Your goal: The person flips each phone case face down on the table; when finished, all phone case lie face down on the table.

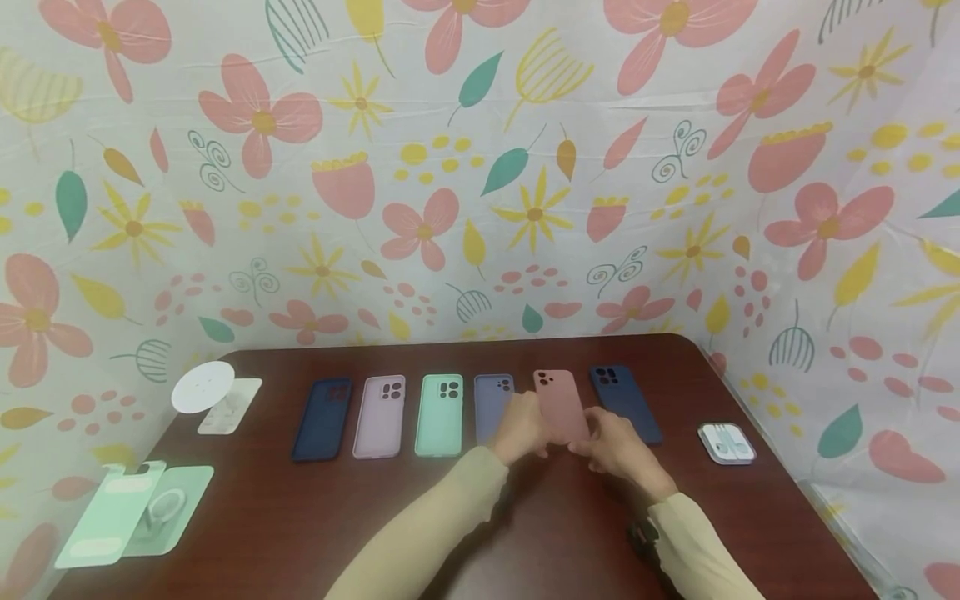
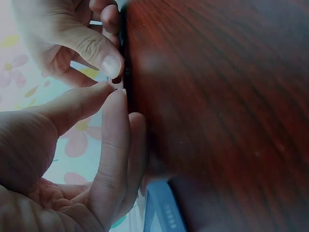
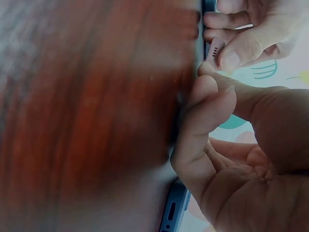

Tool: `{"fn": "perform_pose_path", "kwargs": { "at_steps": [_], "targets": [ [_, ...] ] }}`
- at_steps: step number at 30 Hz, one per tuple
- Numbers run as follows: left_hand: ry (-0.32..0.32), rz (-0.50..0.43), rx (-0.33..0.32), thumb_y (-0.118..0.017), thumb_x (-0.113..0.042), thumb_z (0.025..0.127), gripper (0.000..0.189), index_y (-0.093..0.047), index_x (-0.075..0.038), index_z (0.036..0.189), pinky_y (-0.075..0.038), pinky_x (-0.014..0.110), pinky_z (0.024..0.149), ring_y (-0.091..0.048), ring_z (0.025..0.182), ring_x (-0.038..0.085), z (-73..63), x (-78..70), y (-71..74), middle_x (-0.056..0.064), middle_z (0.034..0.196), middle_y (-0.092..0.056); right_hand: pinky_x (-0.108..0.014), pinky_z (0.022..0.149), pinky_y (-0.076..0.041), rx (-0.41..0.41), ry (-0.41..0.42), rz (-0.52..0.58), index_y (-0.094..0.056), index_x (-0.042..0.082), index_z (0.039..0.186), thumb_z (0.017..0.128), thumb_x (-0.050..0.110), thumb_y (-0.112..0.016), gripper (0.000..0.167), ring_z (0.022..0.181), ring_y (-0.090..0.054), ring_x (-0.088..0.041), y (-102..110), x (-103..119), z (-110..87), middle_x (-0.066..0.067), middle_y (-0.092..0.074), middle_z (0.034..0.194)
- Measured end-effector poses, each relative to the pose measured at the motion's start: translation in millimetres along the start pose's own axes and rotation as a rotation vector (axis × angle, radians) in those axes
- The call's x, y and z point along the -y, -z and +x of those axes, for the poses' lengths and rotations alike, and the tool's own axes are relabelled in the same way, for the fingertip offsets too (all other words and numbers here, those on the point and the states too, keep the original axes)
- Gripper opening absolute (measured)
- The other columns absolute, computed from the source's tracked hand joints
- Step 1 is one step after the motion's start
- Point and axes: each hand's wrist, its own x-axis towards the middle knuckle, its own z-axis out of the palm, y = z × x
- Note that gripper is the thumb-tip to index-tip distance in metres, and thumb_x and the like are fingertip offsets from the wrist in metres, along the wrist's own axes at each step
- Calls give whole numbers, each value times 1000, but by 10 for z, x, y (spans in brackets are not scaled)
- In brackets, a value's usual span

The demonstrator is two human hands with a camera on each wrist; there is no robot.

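Observation:
A pink phone case [image 1: 558, 404] lies in the row on the table, its camera cutouts at the far end. My left hand [image 1: 520, 427] pinches its near left corner between thumb and fingers. At the near right corner, the right hand [image 1: 617, 447] pinches the same case. Both wrist views show the fingertips almost meeting at the case's short edge, where small holes show on the pink edge [image 3: 215, 51]. A greyish-blue case [image 1: 491, 408] stands partly behind my left hand, and a dark blue case [image 1: 626, 404] lies just beyond the right.
To the left lie a mint case [image 1: 439, 417], a lilac case [image 1: 378, 417] and a navy case [image 1: 321, 419]. A white round-topped stand [image 1: 202, 387] and a green folding stand [image 1: 112, 517] occupy the left edge. Boxed earphones [image 1: 726, 443] sit at right.

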Motion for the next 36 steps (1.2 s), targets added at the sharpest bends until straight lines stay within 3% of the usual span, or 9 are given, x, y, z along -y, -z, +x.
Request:
{"fn": "perform_pose_path", "kwargs": {
  "at_steps": [5,10,13,18,21,26,29,33,36],
  "targets": [
    [-21,122,18,-89,-30,84,21,-73,-16,84,-55,18,49,-61,35,5,251,184,-218,-1,66,-75,-32,65,-57,-25,-3,16,-43,-10,156,98,18,-79,74,61,-69,-19,-2,40,-49,-11,-67,82],
    [23,159,46,-93,-33,82,31,-77,-8,93,-58,19,53,-61,34,6,290,163,-234,-1,59,-72,-32,63,-57,-42,-6,8,-43,-10,156,98,15,-79,73,60,-68,-17,-27,57,-61,-11,-67,82],
    [42,157,43,-95,-34,80,34,-77,-7,90,-59,18,58,-62,34,7,293,165,-242,-1,53,-69,-32,62,-56,-44,-6,12,-43,-10,156,98,14,-78,72,59,-68,-17,-32,63,-58,-11,-67,82],
    [21,116,36,-96,-35,80,32,-75,-12,85,-58,20,53,-62,34,8,306,207,-268,-4,52,-66,-32,61,-55,-49,-9,7,-43,-10,156,98,14,-78,71,59,-68,-18,-36,67,-54,-11,-68,81],
    [4,134,35,-97,-38,80,32,-75,-14,85,-60,20,56,-62,33,8,305,210,-272,-6,50,-64,-32,61,-55,-45,-9,9,-43,-10,156,98,14,-78,72,59,-68,-19,-28,70,-56,-12,-68,80],
    [-21,148,3,-93,-43,82,38,-79,-9,92,-64,23,67,-63,36,8,184,105,-165,1,58,-73,-30,60,-58,-37,9,30,-33,-12,159,97,23,-80,85,61,-70,-19,4,44,-52,-14,-67,85],
    [-17,25,21,-91,-38,84,40,-77,-4,99,-63,29,62,-66,42,13,-39,-36,54,8,70,-77,-31,59,-58,-50,25,35,-27,-14,160,97,27,-81,93,60,-71,-20,16,62,-80,-19,-68,87],
    [26,-109,54,-94,-27,84,59,-67,7,123,-61,30,59,-68,49,19,-345,-179,374,21,94,-76,-33,60,-59,-74,50,76,-27,-12,162,97,29,-82,95,63,-72,-20,-26,159,-155,-36,-70,120],
    [32,-89,51,-97,-28,82,75,-59,10,135,-61,28,63,-69,50,18,-443,-130,489,24,107,-72,-33,61,-60,-79,80,110,-29,-8,163,97,31,-82,93,63,-72,-17,-98,240,-183,-38,-58,150]
  ]
}}
